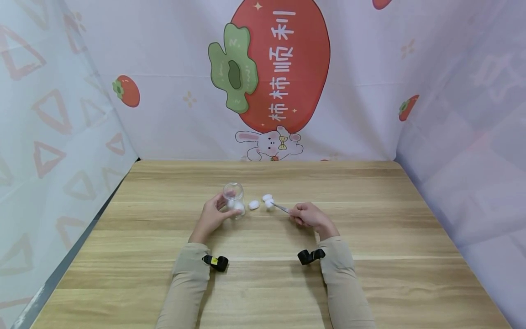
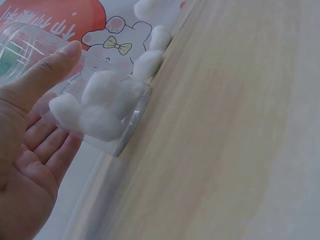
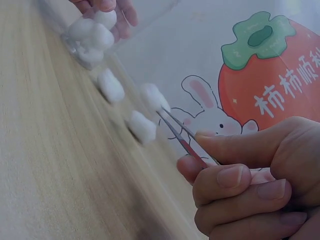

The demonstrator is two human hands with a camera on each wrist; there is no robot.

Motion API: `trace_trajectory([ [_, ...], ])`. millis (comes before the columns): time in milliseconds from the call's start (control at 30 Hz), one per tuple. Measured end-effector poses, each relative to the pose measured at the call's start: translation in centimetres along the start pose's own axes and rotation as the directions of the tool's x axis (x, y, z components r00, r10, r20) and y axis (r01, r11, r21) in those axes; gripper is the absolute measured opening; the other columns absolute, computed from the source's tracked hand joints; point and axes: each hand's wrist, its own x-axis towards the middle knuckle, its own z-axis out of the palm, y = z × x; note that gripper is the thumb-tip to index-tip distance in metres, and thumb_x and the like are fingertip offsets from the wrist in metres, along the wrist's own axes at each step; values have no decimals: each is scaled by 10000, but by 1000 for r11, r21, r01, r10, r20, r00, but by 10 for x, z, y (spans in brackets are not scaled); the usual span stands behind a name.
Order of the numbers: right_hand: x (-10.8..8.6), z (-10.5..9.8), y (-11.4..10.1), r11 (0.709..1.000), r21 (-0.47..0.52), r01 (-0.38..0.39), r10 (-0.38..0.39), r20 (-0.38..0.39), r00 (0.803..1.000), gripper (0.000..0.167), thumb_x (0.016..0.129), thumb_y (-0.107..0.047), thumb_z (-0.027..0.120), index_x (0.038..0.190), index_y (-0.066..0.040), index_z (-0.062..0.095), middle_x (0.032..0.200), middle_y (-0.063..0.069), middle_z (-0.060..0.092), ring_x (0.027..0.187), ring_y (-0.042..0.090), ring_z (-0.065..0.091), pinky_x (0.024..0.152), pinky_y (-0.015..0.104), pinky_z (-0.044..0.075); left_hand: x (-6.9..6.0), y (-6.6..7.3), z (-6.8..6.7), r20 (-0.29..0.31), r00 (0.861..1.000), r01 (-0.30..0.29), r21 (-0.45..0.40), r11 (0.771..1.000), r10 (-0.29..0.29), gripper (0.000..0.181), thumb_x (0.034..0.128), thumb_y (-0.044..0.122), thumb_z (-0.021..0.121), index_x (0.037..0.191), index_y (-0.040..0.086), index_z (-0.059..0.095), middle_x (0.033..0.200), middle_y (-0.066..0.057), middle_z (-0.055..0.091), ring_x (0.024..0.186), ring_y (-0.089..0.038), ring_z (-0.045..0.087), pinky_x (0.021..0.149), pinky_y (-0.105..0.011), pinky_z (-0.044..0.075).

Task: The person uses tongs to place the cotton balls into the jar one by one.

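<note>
The left hand [image 1: 213, 215] grips a clear open-topped jar [image 1: 234, 191] standing on the table, thumb on one side and fingers on the other. Several white cotton balls [image 2: 102, 122] lie in the bottom of the jar. In the right hand [image 3: 255, 185] is a pair of metal tweezers [image 3: 187, 142], pinched between thumb and fingers. Their tips hold a cotton ball [image 3: 154, 97], which looks raised off the table in the right wrist view. Two more cotton balls rest on the wood: one [image 1: 254, 205] just right of the jar, another [image 1: 267, 197] near the tweezer tips.
The wooden table [image 1: 263, 288] reaches back to a white patterned cloth [image 1: 164, 114] with a large red persimmon print. Cloth also hangs at the left and right sides. Each sleeved wrist wears a small black camera, left [image 1: 221, 263] and right [image 1: 305, 257].
</note>
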Motion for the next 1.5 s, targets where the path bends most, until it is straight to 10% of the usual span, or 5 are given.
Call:
trace_trajectory([
  [1500, -13, 0, -37, 993, 6, 117, -117, 15, 993, 265, 987, -156, 512, 829, 49, 572, 548, -59, 418, 488, 53, 302, 446, 164, 226, 1, -4, 0, -15, 999, -33, -13, 999, 33, 746, 732, 188, 839, 1367, 13, 489, 1397, -238, 537, 1327, -354, 514, 1163, -415, 425],
])
